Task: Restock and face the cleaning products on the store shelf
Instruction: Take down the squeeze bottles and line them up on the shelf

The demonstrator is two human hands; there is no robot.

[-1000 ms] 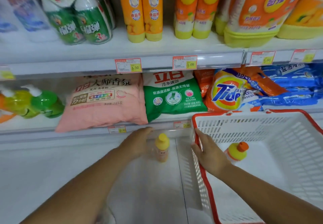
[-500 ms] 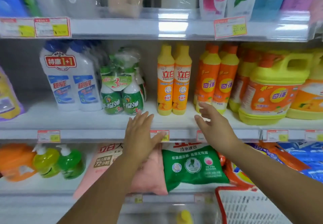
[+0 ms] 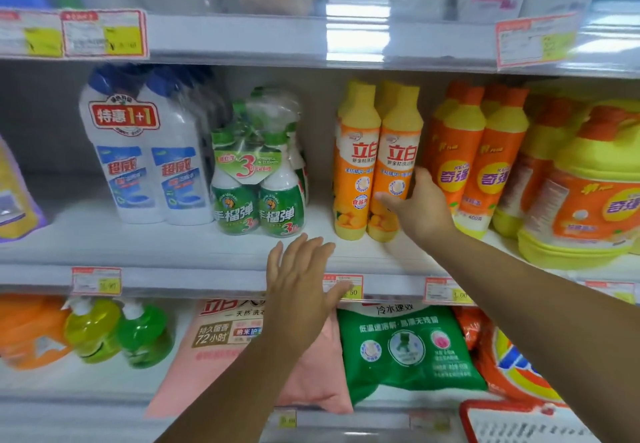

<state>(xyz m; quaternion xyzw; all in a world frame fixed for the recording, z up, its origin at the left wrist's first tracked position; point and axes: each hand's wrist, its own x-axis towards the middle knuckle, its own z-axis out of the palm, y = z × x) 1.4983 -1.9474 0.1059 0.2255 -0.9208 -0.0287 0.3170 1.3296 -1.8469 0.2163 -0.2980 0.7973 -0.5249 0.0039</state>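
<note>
A: Which step, going by the hands?

B: Facing, most likely, not loading, with nothing carried in either hand. Landmark for everything: the pair of tall orange plastic dish-soap bottles with yellow caps [image 3: 377, 165], upright on the white middle shelf [image 3: 156, 245].

A: And the right hand [image 3: 420, 205]?

B: Spread wide at the pair's right-hand bottle, thumb across the lower label, fingers reaching into the gap on the pair's right, toward the orange bottles with yellow shoulders [image 3: 479, 162]. Not yet closed round anything. Contact at the thumb hard to tell.

A: And the left hand [image 3: 301, 276]?

B: Flat, fingers straight, below and left of the pair, over the shelf's front edge. Empty too. Left of the pair, past a bare strip of shelf, the shrink-wrapped pack of green-and-white spray bottles [image 3: 258, 193].

A: Next move?

B: Probably closing the right fingers round that bottle, then sliding or turning it to square the label with its twin's and bring the pair to the front lip. Calls for a light grip low down: tall, narrow, easy to tip into the neighbours. Could use the left hand as a stop on the pair's left side.

A: Stock for refilling?

B: Far below and right of the pair, only a corner of a white plastic basket with a red rim [image 3: 519, 423]. Contents out of view.
</note>
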